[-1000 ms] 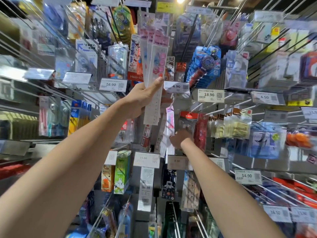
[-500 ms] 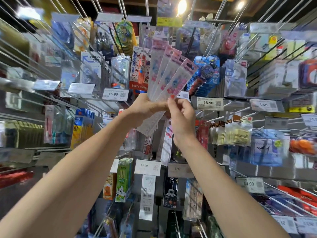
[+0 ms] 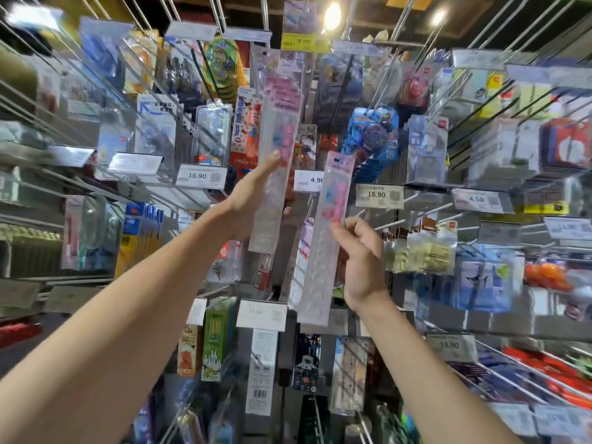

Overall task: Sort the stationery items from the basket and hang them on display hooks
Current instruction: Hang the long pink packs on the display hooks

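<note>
While left hand [image 3: 253, 193] grips about three rulers [image 3: 277, 129], right hand [image 3: 362, 261] pinches one ruler [image 3: 325, 251].

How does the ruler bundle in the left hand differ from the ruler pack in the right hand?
The ruler bundle holds several stacked packs; the ruler pack is single. The bundle is held higher, the pack lower and further right. Both are long, clear, with pink tops.

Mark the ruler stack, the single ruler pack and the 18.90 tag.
ruler stack [image 3: 272, 216], head view, clear lower half.
single ruler pack [image 3: 321, 267], head view, lower middle of the sleeve.
18.90 tag [image 3: 377, 194], head view, on the printed price.
</note>
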`<state>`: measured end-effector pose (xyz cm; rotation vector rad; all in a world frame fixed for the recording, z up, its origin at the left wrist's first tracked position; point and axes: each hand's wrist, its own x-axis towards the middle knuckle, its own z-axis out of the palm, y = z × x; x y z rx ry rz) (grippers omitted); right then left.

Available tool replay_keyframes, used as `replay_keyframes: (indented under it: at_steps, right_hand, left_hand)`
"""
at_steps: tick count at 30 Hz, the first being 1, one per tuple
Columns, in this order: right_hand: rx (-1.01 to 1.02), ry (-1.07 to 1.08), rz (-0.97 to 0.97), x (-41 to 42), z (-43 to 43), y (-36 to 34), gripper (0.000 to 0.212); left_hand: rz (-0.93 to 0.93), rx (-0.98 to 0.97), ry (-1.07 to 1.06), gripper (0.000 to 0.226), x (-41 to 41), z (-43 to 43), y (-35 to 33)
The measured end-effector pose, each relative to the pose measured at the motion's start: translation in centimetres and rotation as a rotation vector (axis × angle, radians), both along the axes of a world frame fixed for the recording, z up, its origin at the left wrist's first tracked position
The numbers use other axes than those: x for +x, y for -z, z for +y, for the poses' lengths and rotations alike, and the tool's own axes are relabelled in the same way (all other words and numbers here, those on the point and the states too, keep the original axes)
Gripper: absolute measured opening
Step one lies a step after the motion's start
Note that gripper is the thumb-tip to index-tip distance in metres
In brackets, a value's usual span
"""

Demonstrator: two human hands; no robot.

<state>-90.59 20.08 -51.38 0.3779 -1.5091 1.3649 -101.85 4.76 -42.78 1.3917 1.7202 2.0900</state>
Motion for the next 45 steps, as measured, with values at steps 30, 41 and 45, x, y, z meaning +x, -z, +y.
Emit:
replay_keyframes:
  at_steps: [30, 41, 45]
  right_hand:
    - [0.03, 0.237, -0.457, -3.1, 2.2, 2.2, 0.014]
    - [0.251, 0.448, -0.868, -8.7, 3.8, -0.1, 0.042]
    - [0.257, 0.535, -0.89, -10.7, 5.0, 0.4, 0.045]
  left_hand:
    - [0.069, -0.04, -0.107, 0.073, -0.8, 0.7, 0.1]
    - [0.021, 0.052, 0.026, 0.033, 0.0, 0.1, 0.4]
    - [0.03, 0.021, -0.027, 0.029, -0.2, 0.3, 0.5]
